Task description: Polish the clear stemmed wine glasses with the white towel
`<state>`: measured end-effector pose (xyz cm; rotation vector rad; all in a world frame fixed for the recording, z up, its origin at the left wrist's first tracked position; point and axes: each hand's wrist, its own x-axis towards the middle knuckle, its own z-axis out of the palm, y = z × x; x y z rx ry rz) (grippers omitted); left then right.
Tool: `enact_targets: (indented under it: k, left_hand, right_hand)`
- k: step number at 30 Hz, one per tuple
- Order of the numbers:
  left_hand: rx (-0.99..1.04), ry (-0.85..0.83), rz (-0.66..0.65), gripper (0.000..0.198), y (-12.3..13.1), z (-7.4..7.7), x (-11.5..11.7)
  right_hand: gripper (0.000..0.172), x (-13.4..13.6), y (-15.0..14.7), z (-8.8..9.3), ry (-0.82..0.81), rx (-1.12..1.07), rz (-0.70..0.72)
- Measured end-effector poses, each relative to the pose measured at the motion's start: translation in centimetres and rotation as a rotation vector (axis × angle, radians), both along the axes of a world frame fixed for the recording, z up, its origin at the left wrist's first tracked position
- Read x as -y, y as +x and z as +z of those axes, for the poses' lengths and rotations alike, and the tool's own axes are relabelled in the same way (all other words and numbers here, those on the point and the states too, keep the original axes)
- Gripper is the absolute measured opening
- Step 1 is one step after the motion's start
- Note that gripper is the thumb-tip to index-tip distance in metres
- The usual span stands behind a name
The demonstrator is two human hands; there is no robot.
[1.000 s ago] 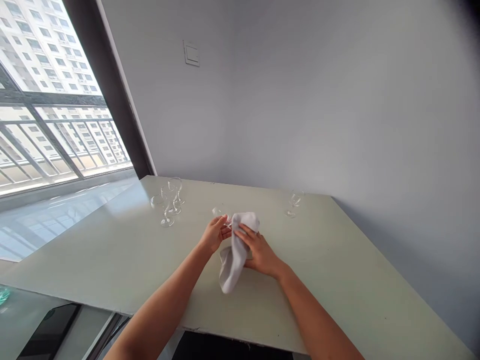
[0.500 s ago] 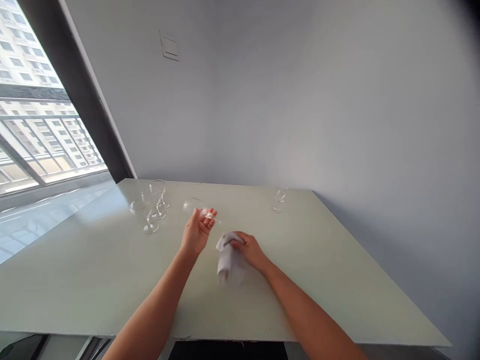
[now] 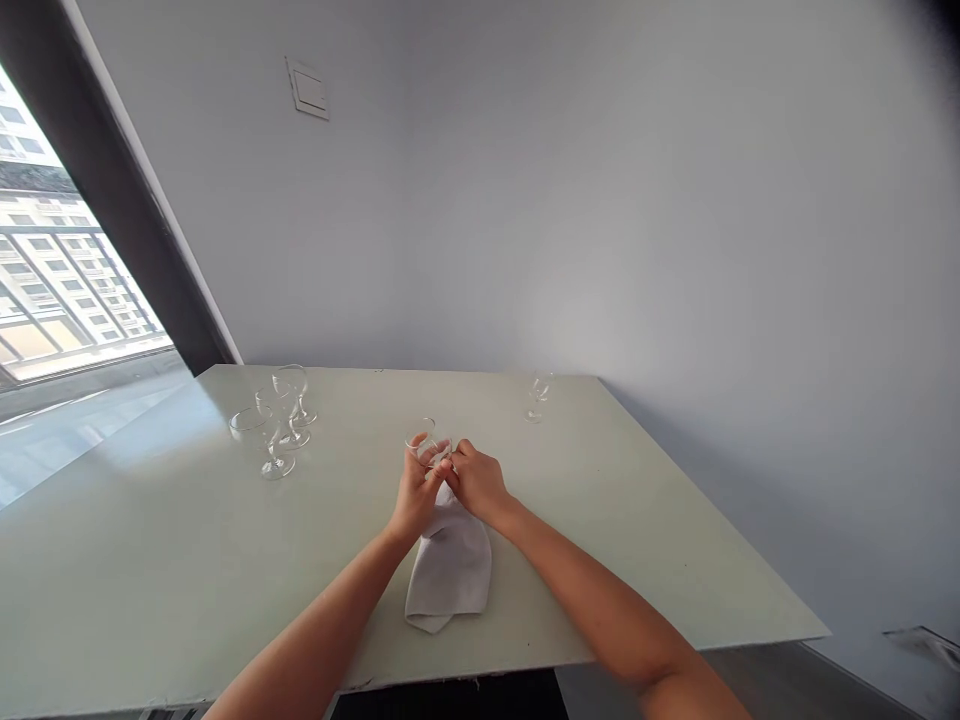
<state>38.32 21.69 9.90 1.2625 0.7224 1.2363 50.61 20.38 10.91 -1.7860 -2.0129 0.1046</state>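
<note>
One glass [image 3: 433,450] sits in the left hand's [image 3: 415,495] fingers; the right hand's [image 3: 478,485], clutching cloth [image 3: 451,575], have rejoined them.

Folded soft fabric cloth [image 3: 450,575] reads pale lavender-grey throughout; the colourless transparent round-rimmed drinking glass [image 3: 429,452] and the clear stemmed glasses at left [image 3: 277,465] and right [image 3: 535,400] show white highlights, with the pale grey-green flat tabletop [image 3: 187,560] visible through them. Smooth wall [image 3: 600,200] is cool lavender-grey, square switch plate [image 3: 308,90] a similar grey, straight slanted window frame [image 3: 97,170] dark brown-black. Whitish building façade [image 3: 22,140] carries a repeating grid of grey window rectangles.
</note>
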Motion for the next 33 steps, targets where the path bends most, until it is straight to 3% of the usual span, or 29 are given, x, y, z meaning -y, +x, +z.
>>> enact_targets:
  k: [4,8,14,21,26,30,33]
  left_hand:
    - [-0.313,0.077,0.087,0.067,0.0,-1.7,-0.6]
    - [-0.565,0.081,0.126,0.054,0.3,-3.0,-1.1]
    - [-0.633,0.118,0.138,0.046,0.4,-3.8,-1.4]
    - [-0.612,0.109,0.118,0.043,0.4,-3.7,-1.3]
    - [-0.547,0.068,0.115,0.041,0.5,-3.5,-1.3]
    - [-0.450,0.013,0.157,0.041,0.3,-3.4,-1.4]
    - [-0.321,-0.071,0.212,0.038,0.2,-3.3,-1.7]
  right_hand:
    - [0.025,-2.8,3.3,-1.9,-0.067,-0.163,-0.203]
    - [0.025,-5.8,8.2,-2.5,-0.074,-0.212,-0.413]
    - [0.028,-8.9,12.0,-3.1,-0.091,-0.284,-0.572]
    - [0.024,-11.0,12.3,-3.7,-0.100,-0.362,-0.618]
    - [0.025,-11.1,12.2,-2.9,-0.073,-0.406,-0.646]
    - [0.028,-8.9,11.0,-1.8,0.005,-0.445,-0.635]
    - [0.030,-5.5,8.0,-1.2,0.050,-0.468,-0.503]
